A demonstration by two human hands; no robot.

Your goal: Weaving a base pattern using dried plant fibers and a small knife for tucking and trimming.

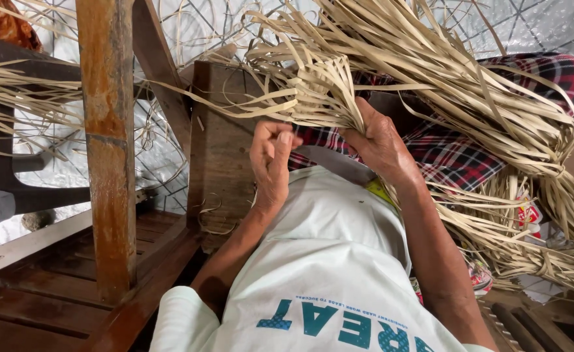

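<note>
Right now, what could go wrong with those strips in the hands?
1. The right hand grips only the neck of the dried leaf strips; loose ends fan out and could slip free.
2. The left hand pinches one thin strip, which might snap.
3. Strips trail against the wooden post and could snag.

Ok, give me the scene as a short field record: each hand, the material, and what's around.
left hand: fingers curled, pinching thin straw strips
right hand: gripping the gathered end of the straw bundle
material: long pale flat strips, fanning up and right
lap: plaid cloth
left side: wooden post
</note>
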